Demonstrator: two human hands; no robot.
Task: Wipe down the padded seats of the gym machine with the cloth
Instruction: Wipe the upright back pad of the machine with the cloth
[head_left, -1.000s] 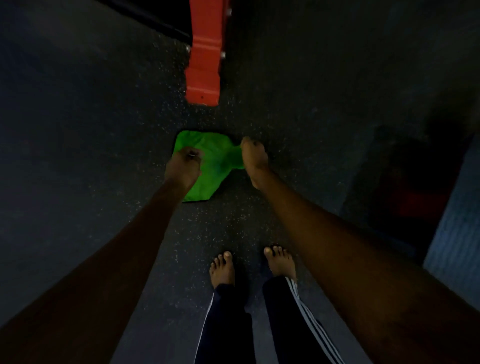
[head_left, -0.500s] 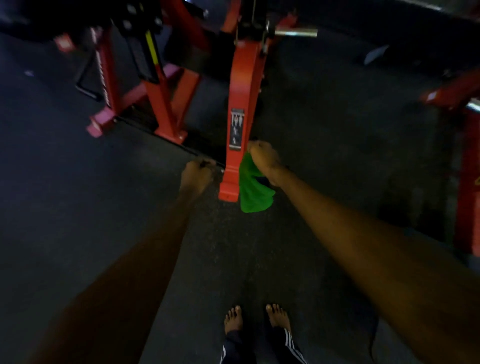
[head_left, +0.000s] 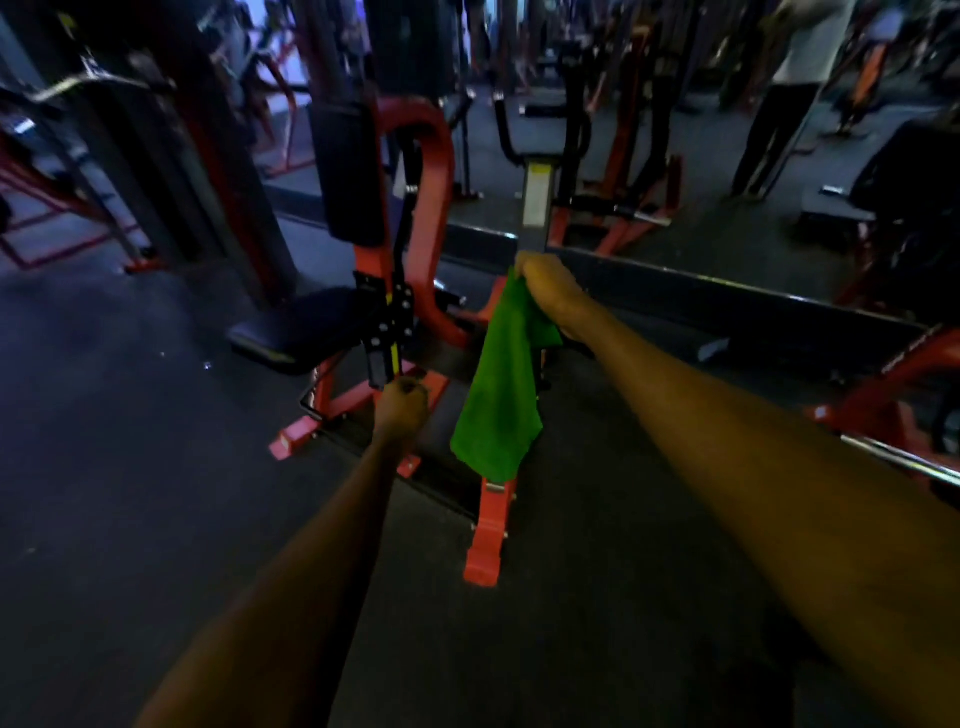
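The right hand (head_left: 545, 283) grips the soft green cloth (head_left: 501, 410) by its top, so it hangs free to the right of the black padded seat (head_left: 306, 325), and the left hand (head_left: 401, 410) is curled and empty; wiping seems not begun, and next the cloth must be spread on that seat.

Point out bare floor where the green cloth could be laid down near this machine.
Bare floor lies left of the padded seat, and more lies nearer the camera than the red base foot. It is crowded around the red frame legs under the seat.
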